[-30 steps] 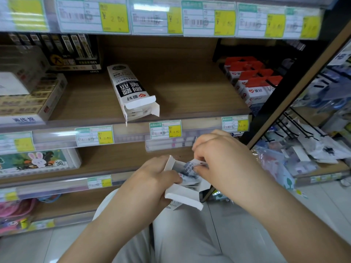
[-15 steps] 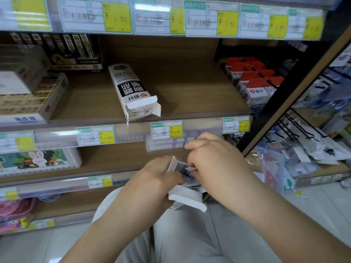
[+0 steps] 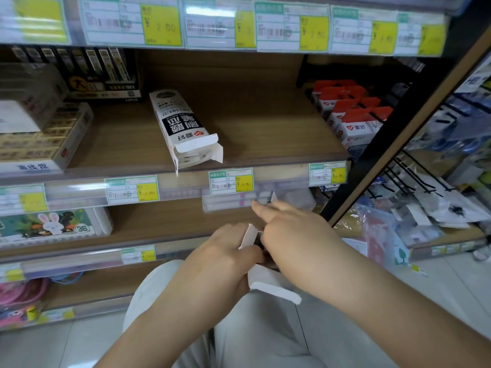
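**Two hands on one small white box**

Left hand (image 3: pixel 225 257) gripped the one small white box (image 3: pixel 271 284), fingers curled round its side, in the air before the lower shelf's front edge, above the lap. Right hand (image 3: pixel 295 235) sat at the box mouth, index finger straight; whether the rest pinched anything could not be told. Box: white card, two flaps folded open, dark inside. One white carton (image 3: pixel 183 128) lay open-ended near the middle shelf's (image 3: pixel 265 123) front edge. Bare wood ran from it to the red-topped packs (image 3: pixel 353 120) at the right end, count unclear.
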Demonstrator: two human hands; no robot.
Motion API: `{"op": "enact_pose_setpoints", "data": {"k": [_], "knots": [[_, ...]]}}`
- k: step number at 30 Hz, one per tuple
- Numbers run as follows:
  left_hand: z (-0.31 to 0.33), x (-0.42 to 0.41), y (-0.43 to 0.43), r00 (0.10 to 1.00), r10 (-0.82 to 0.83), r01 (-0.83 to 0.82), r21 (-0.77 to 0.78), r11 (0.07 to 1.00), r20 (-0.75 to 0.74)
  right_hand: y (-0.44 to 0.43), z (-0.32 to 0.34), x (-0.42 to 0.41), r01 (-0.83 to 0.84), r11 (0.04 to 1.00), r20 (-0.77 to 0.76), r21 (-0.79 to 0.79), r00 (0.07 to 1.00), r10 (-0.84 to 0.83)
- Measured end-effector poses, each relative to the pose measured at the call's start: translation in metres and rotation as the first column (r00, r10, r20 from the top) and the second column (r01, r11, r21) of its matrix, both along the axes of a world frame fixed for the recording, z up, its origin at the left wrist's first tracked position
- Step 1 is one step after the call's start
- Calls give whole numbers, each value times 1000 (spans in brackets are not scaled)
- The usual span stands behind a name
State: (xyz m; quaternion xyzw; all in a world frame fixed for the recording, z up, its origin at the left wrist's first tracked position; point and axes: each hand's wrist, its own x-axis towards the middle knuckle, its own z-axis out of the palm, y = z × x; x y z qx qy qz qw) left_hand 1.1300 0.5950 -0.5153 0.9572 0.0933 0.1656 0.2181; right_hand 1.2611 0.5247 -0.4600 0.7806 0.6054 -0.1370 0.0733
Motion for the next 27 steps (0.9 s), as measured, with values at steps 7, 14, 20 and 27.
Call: {"op": "enact_pose_setpoints", "data": {"k": [7, 14, 20, 27], "knots": [[4, -5, 7, 1000, 8, -8, -14, 1000, 2, -14, 10, 5, -93, 990, -4, 104, 996, 94], [3, -5, 5, 1000, 4, -4, 2, 1000, 1, -6, -2, 3, -28, 996, 0, 81, 1000, 28], [2, -5, 8, 1000, 8, -8, -5, 1000, 20, -4, 2, -1, -65, 998, -20, -26, 998, 64], [-5, -4, 7, 999, 24, -25, 33, 999, 43, 4, 1, 6, -37, 960, -93, -278, 996, 12]]}}
